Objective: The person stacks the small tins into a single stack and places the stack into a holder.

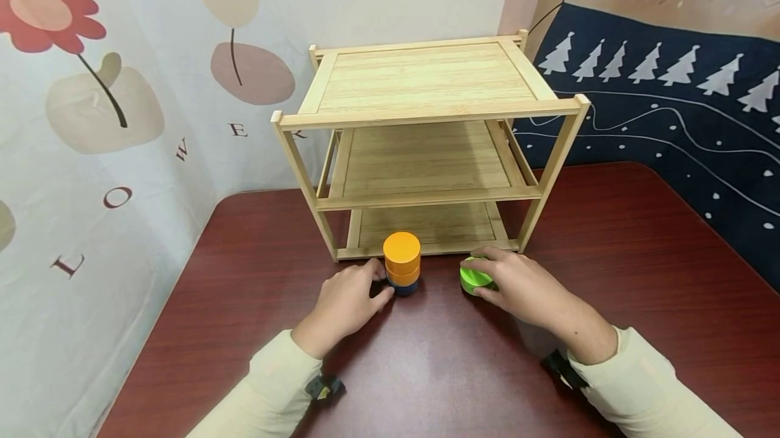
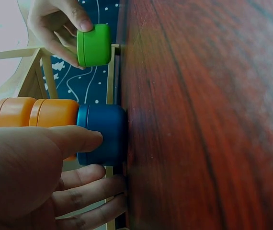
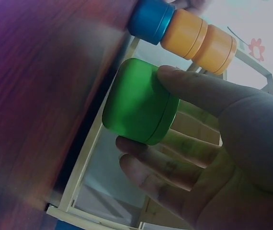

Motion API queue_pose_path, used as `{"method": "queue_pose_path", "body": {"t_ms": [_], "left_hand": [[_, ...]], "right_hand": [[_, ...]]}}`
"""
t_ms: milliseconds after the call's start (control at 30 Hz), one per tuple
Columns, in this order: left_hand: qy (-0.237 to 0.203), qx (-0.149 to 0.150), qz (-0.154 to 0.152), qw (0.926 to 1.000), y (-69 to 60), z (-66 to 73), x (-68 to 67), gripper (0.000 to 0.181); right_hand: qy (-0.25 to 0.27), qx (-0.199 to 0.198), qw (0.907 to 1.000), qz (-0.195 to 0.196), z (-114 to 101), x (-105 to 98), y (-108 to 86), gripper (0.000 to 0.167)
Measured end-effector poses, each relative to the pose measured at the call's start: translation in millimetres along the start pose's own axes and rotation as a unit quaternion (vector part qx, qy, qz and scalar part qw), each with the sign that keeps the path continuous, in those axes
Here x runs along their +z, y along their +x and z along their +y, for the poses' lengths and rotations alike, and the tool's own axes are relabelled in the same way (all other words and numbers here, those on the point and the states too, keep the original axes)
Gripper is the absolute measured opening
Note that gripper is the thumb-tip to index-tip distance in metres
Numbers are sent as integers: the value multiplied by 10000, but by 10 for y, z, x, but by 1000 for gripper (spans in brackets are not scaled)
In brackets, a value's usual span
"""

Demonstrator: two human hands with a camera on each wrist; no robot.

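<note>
Two orange jars (image 1: 402, 256) are stacked on a dark blue jar (image 2: 105, 134), which stands on the table in front of the wooden rack. Beside the stack's left side is my left hand (image 1: 345, 299), its thumb and index fingertips at the blue jar and the other fingers loosely extended. To the right, a green lidded jar (image 3: 139, 103) is between the thumb and fingers of my right hand (image 1: 518, 286), which grips it around the side near the lid. Whether the green jar's base touches the table, I cannot tell.
A three-tier light wooden rack (image 1: 426, 116) stands behind the jars on the dark red table (image 1: 420, 377). Printed cloths hang behind it: white with flowers (image 1: 183, 11) on the left, navy with trees (image 1: 658, 106) on the right.
</note>
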State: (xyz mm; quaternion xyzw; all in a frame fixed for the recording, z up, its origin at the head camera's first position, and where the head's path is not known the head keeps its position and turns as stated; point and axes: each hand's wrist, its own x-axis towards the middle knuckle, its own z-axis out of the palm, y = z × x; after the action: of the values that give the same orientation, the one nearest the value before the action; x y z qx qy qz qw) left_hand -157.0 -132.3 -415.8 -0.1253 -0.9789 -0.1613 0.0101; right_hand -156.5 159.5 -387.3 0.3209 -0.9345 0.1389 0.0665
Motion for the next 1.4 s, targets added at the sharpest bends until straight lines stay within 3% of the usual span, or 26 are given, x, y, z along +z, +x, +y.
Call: {"method": "queue_pose_path", "body": {"t_ms": [533,1400], "left_hand": [[-28,36,41,10000,9,0,-13,28],[2,79,46,10000,3,-10,-1,29]], "right_hand": [[-9,-222,9989,414,-74,-77,-3,40],[-112,-259,9977,620,-269,-357,70,41]]}}
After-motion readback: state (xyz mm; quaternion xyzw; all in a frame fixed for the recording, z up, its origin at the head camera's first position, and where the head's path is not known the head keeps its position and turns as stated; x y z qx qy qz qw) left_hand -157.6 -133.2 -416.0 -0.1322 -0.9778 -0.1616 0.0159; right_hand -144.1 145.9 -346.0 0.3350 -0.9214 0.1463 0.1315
